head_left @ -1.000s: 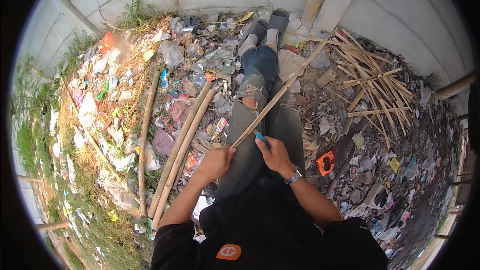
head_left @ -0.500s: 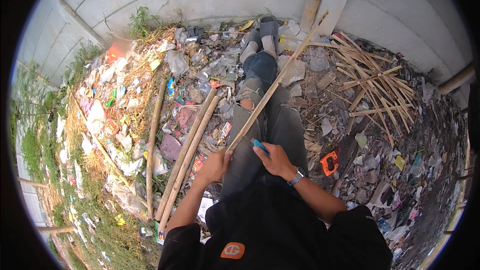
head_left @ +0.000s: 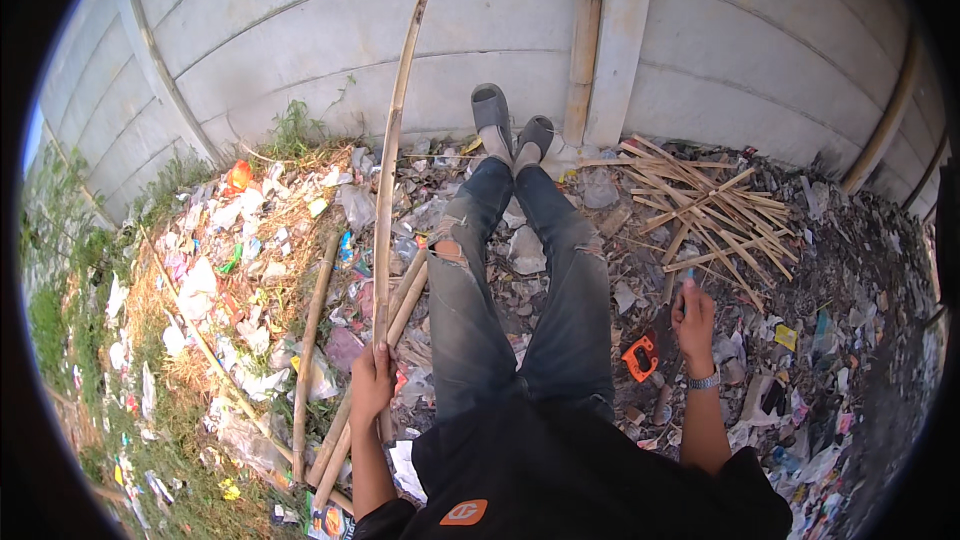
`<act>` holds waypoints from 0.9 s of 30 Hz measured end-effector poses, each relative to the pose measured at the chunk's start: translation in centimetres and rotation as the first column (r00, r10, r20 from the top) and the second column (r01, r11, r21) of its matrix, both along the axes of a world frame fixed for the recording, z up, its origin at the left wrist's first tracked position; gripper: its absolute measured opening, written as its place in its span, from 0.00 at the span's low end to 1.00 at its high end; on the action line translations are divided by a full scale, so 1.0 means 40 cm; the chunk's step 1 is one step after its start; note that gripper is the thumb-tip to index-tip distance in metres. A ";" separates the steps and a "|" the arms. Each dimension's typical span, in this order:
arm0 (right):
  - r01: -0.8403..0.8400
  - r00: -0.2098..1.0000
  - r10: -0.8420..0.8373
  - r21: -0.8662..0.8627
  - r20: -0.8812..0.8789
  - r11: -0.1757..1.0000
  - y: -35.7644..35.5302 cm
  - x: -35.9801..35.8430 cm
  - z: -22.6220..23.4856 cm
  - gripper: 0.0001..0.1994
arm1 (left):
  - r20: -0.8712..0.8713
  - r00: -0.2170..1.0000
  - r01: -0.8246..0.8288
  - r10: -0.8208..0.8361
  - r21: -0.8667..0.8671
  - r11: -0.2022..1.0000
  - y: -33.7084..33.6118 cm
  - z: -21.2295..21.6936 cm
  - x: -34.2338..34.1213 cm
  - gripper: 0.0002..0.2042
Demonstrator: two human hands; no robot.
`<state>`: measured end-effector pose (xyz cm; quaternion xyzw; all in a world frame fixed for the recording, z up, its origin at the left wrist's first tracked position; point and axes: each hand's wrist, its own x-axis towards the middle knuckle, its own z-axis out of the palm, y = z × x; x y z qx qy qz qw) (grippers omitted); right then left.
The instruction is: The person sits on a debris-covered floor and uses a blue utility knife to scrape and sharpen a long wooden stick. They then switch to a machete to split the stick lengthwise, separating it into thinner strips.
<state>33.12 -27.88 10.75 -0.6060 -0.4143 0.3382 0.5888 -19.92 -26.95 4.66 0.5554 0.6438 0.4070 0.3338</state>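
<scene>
My left hand [head_left: 373, 385] has thumb and fingers clamped on a long bamboo strip [head_left: 384, 210], which is narrow, pale brown and split-looking; it stands up past my left leg, its far end showing against the smooth grey wall panels [head_left: 480, 30], its near end emerging below my grip. My right hand [head_left: 694, 330] is off to the other side, well apart from the strip, fingers curled closed around a small blue tool [head_left: 689, 279] of which only a light tip shows; the rest is hidden in my fist. A metal watch [head_left: 704, 382] circles that wrist. Near it on the ground lies a saw's orange handle [head_left: 628, 355], a chunky open loop. Farther out, thin straight slats [head_left: 700, 202] cross in a loose heap. To my left lie round, knotty bamboo poles [head_left: 315, 355]. My faded trousers [head_left: 480, 310], ripped at the knee, stretch over crumpled plastic scraps [head_left: 355, 202], dry straw and dark soil.
</scene>
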 end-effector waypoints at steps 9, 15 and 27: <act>-0.228 0.967 0.234 0.070 -0.103 0.971 0.216 -0.172 -0.062 0.23 | 0.061 0.997 0.052 -0.051 -0.014 0.999 0.133 -0.013 0.089 0.23; -0.325 0.934 0.303 -0.096 -0.186 0.941 0.241 -0.342 -0.226 0.23 | 0.016 0.969 0.243 -0.245 -0.204 0.948 0.223 -0.065 0.193 0.23; -0.421 0.799 0.478 -0.228 0.366 0.878 0.297 -0.357 -0.247 0.24 | -0.067 0.759 0.625 -0.648 -0.209 0.752 0.301 -0.119 0.353 0.16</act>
